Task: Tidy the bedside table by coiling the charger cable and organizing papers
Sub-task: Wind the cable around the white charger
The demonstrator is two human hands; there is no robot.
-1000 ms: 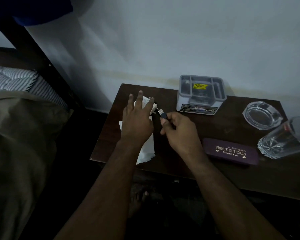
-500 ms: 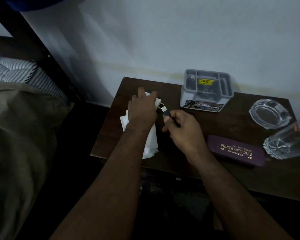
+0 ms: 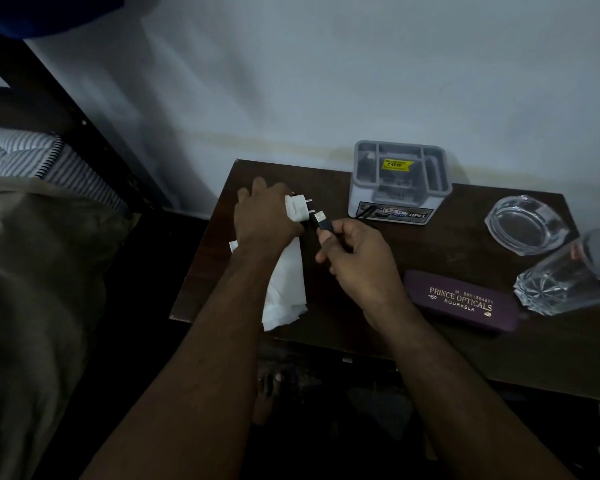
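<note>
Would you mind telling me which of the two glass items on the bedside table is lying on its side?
The drinking glass at the table's right edge lies tipped over, its faceted base towards the spectacle case. The glass ashtray behind it sits flat.

Two hands (image 3: pixel 267 216) (image 3: pixel 357 258), one adapter (image 3: pixel 298 209), one organizer (image 3: pixel 399 181), two glass pieces (image 3: pixel 529 225) (image 3: pixel 568 278).
</note>
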